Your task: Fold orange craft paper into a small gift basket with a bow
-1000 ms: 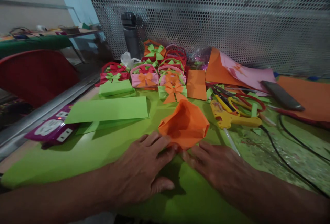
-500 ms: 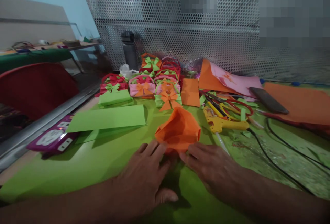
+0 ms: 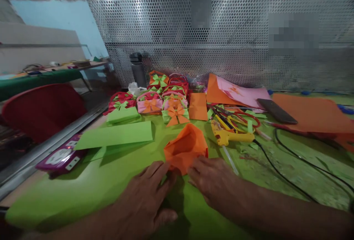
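A folded orange paper bag [image 3: 186, 148] lies on the green tabletop in front of me, its opening gaping upward. At its near left edge is my left hand [image 3: 149, 192], fingers stretched out against the paper and thumb spread well away. On the near right side my right hand [image 3: 214, 181] has its fingers curled over the bag's edge, gripping it; the fingertips are partly hidden. Just right of the bag lies a yellow glue gun [image 3: 231, 136] with a clear stick at its nozzle.
Behind stand several small paper handbags with bows [image 3: 149, 103] and a dark bottle [image 3: 138, 70]. Green paper pieces [image 3: 116, 135] and a purple power strip [image 3: 62, 157] lie left. Right are scissors [image 3: 225, 111], a phone [image 3: 276, 111], orange sheets [image 3: 312, 112] and a black cord [image 3: 284, 175].
My right hand has shifted inward over the bag's near right edge, and the bag's near side looks more pressed in. The head view has tilted up slightly.
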Demonstrator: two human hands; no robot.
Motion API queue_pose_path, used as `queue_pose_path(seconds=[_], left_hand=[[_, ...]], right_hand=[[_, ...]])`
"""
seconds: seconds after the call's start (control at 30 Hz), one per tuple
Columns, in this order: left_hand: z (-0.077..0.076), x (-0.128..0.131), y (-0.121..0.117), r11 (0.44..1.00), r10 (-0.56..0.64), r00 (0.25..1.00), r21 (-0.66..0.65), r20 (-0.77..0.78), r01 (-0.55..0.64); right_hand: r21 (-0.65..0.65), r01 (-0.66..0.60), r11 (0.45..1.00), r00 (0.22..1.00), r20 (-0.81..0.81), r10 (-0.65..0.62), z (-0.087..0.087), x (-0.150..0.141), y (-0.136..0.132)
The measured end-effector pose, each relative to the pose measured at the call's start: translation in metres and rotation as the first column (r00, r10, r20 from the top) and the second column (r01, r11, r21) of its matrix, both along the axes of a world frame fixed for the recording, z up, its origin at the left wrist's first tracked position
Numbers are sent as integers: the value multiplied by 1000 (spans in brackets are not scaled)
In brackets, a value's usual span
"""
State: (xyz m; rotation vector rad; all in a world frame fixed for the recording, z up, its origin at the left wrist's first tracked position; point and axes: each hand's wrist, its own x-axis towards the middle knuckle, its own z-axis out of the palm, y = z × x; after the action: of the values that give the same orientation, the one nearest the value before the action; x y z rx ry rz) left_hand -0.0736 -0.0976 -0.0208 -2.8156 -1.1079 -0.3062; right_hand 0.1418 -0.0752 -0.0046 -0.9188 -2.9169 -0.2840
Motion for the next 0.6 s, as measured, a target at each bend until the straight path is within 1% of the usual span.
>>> queue_pose_path(seconds=[0.07, 0.17, 0.23, 0.33, 0.4, 0.47, 0.5, 0.53, 0.57, 0.6], left_hand=[[2, 3, 0, 999, 22, 999, -41, -30, -23], [4, 9, 1, 991, 54, 997, -121, -62, -62], [4, 12, 2, 987, 73, 995, -140, -72, -83], [2, 17, 2, 984, 102, 989, -133, -106, -116], [3, 19, 4, 981, 123, 985, -136, -124, -140], [11, 19, 8, 977, 130, 988, -159, -88, -143], [19, 18, 12, 978, 121, 992, -168, -40, -126], [28, 16, 17, 985, 98, 994, -150, 48, -90], [39, 14, 23, 996, 69, 985, -62, 159, -59], [52, 11, 31, 998, 44, 966, 25, 256, -53]], right_hand=[[70, -20, 997, 1000, 8, 20, 4, -2, -1], [189, -13, 982, 999, -44, 21, 10, -8, 2], [220, 18, 975, 997, -72, -2, 10, -13, 10], [192, 97, 977, 993, -83, -82, 4, -19, 24], [105, 134, 985, 988, -87, -125, 1, -22, 34], [8, 150, 989, 983, -106, -148, 4, -23, 41], [-28, 155, 988, 980, -122, -157, 7, -23, 45], [-46, 159, 986, 976, -143, -164, 12, -22, 48], [-53, 168, 984, 971, -165, -175, 19, -20, 51], [-56, 184, 981, 962, -192, -192, 27, -18, 54]])
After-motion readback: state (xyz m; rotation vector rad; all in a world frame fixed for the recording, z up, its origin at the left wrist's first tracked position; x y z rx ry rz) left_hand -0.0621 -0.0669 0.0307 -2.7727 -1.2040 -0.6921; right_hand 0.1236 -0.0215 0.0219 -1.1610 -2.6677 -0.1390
